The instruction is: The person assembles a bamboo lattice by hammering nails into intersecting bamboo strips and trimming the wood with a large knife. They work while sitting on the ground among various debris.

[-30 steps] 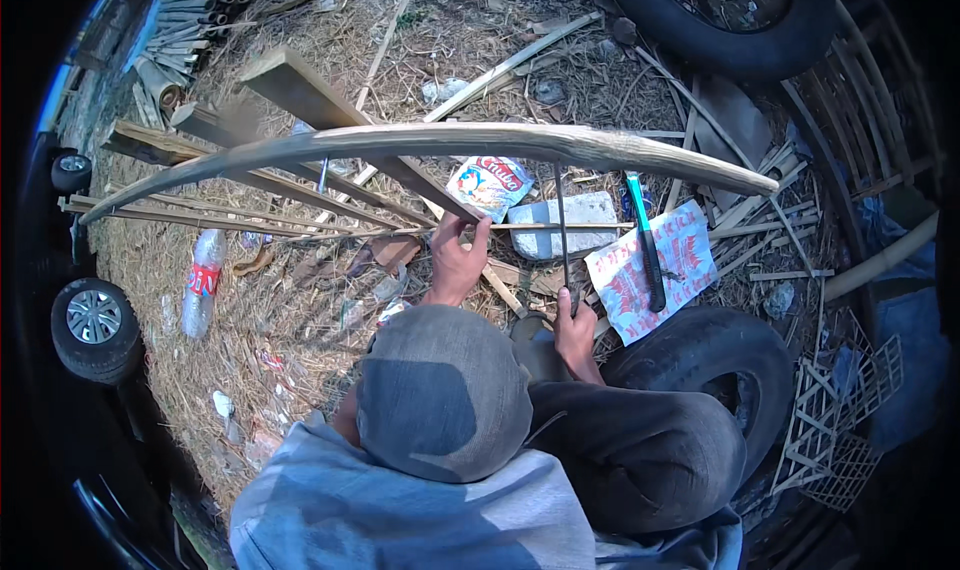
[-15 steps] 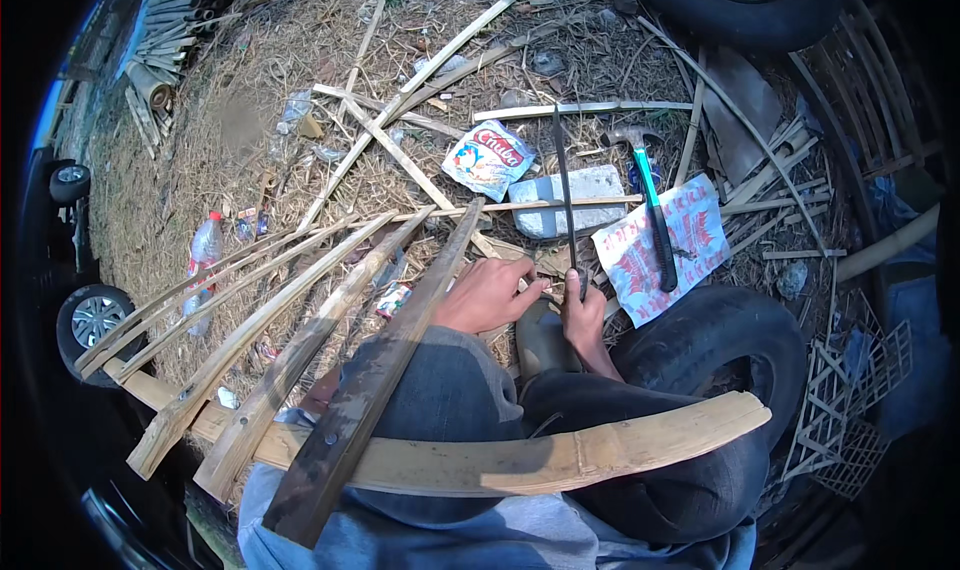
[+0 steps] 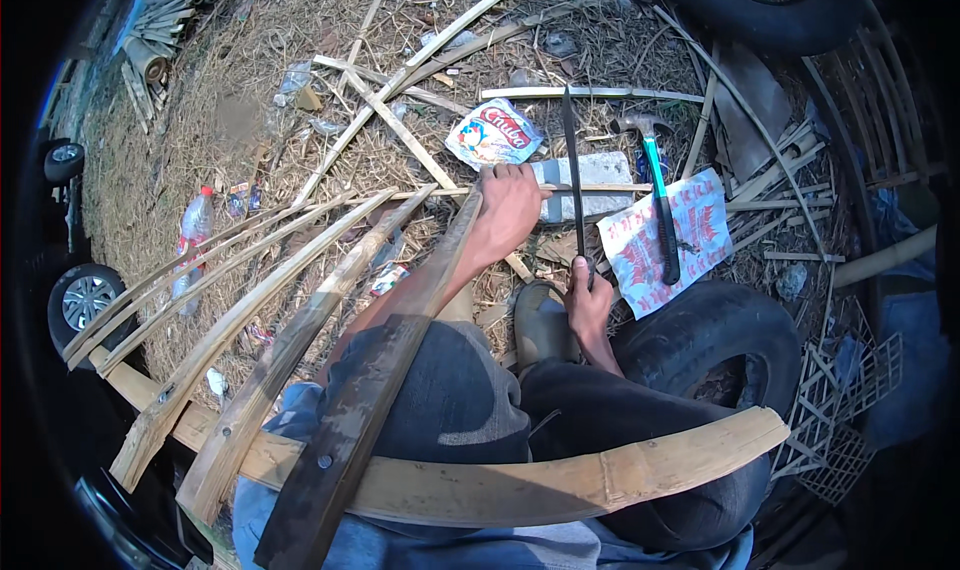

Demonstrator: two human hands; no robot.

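Observation:
My left hand (image 3: 507, 213) reaches forward and grips a thin bamboo strip (image 3: 432, 194) that lies across a grey stone block (image 3: 605, 173). My right hand (image 3: 588, 298) is closed around the handle of a long dark knife (image 3: 572, 165), whose blade points up and away over the block. A frame of bamboo slats (image 3: 300, 320) and a curved split bamboo piece (image 3: 620, 470) rests across my lap. A dark wooden slat (image 3: 385, 370) runs from my lap toward the left hand. I sit on a black tyre (image 3: 725, 325).
A hammer (image 3: 658, 195) with a teal and black handle lies on a red-printed sheet (image 3: 690, 232). A snack packet (image 3: 493, 133), loose bamboo poles (image 3: 400, 75), a plastic bottle (image 3: 193, 232) and dry straw cover the ground. Car wheels (image 3: 85, 295) stand left; bamboo lattice (image 3: 850, 390) right.
The bamboo frame came down from in front of me onto my lap. My left hand then moved forward onto the thin strip on the block. The right hand stays on the knife.

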